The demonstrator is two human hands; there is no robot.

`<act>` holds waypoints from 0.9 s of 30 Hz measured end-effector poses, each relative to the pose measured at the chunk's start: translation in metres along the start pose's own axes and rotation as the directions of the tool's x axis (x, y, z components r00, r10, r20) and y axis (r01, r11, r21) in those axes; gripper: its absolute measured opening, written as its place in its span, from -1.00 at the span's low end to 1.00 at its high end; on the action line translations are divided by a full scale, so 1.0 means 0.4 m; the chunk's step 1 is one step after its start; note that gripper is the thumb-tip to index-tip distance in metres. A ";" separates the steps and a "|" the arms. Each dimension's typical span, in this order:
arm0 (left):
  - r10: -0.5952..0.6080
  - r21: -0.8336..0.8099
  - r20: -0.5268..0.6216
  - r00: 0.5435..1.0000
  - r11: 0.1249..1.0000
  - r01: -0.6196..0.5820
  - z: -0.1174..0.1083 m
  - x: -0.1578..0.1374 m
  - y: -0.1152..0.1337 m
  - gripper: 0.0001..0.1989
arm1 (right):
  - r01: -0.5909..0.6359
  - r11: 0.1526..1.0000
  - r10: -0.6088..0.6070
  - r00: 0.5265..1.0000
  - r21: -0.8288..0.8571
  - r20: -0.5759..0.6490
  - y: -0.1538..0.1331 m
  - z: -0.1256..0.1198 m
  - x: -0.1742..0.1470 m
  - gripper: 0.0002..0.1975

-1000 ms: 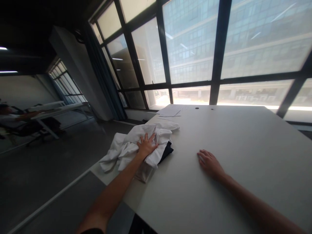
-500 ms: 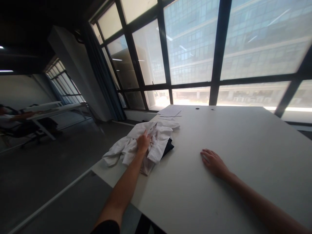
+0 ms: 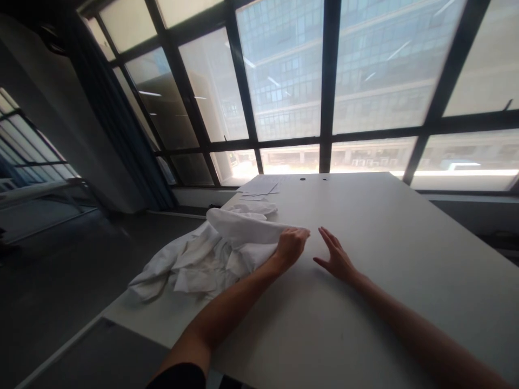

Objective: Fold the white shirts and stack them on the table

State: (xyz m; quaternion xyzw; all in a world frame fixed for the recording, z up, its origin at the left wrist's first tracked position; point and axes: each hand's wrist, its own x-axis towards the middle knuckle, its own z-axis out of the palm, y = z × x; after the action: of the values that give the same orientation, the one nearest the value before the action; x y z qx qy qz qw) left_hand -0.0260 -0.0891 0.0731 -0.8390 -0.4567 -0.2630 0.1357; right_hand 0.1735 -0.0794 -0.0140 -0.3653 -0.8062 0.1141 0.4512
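White cloth (image 3: 243,227) now stretches rightward, seemingly part-unfolded, pinched in the left hand (image 3: 291,246); the right hand (image 3: 337,259) spreads nearby.

White papers (image 3: 259,187) are lying at twelve o'clock, dark-framed windows (image 3: 327,81) are standing behind them, a building (image 3: 385,70) is showing through at one, a blue curtain (image 3: 111,119) is hanging at eleven, a far-off table (image 3: 36,190) is standing at ten

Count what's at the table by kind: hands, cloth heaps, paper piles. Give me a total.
Hands: 2 (left hand, right hand)
Cloth heaps: 1 (white cloth heap; separate pieces can't be told)
Paper piles: 1 (overlapping sheets)
Total: 4
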 end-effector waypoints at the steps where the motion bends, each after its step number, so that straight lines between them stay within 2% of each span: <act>1: 0.049 -0.059 0.015 0.999 0.997 -0.048 0.035 0.013 0.042 -0.81 | 0.018 0.999 -0.017 0.999 0.036 -0.041 0.002 -0.004 -0.001 -0.03; 3: 0.105 -0.176 0.020 0.994 0.979 -0.100 0.091 0.032 0.113 -0.83 | 0.018 0.993 0.001 0.987 0.115 -0.162 0.016 -0.017 -0.007 -0.12; 5: 0.160 -0.291 0.017 0.987 0.945 -0.148 0.124 0.041 0.162 -0.84 | -0.019 0.984 0.063 0.967 0.178 -0.248 0.035 -0.039 -0.020 -0.36; 8: 0.255 -0.416 0.020 0.967 0.882 -0.224 0.141 0.038 0.200 -0.75 | -0.080 0.978 0.118 0.974 0.190 -0.196 0.056 -0.085 -0.041 -0.74; 12: 0.361 -0.414 0.056 0.931 0.857 -0.307 0.134 0.018 0.209 -0.58 | -0.114 0.990 0.124 0.986 0.088 -0.109 0.068 -0.143 -0.044 -0.81; 15: 0.355 -0.313 0.076 0.932 0.896 -0.316 0.130 0.009 0.189 -0.44 | -0.173 0.983 0.179 0.977 0.060 -0.115 0.099 -0.180 -0.040 -0.78; 18: 0.265 -0.224 0.113 0.958 0.946 -0.235 0.143 0.013 0.139 -0.32 | -0.271 0.958 0.280 0.952 0.090 -0.122 0.156 -0.233 -0.057 -0.72; 20: 0.208 -0.231 0.137 0.969 0.957 -0.173 0.162 0.023 0.095 -0.29 | -0.306 0.950 0.312 0.944 0.064 -0.107 0.195 -0.283 -0.080 -0.71; 24: 0.091 -0.360 0.163 0.982 0.933 -0.027 0.205 0.048 0.024 -0.51 | -0.300 0.951 0.290 0.949 -0.071 -0.128 0.243 -0.378 -0.127 -0.70; 27: 0.040 -0.425 0.150 0.988 0.905 0.028 0.227 0.056 0.002 -0.57 | -0.253 0.959 0.241 0.965 -0.126 -0.106 0.246 -0.399 -0.140 -0.69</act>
State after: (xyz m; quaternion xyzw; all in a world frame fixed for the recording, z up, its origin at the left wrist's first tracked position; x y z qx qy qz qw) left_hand 0.0136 -0.0316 0.0111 -0.8676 -0.3950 -0.2898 -0.0859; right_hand 0.3690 -0.0719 -0.0101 -0.4984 -0.7391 0.0968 0.4427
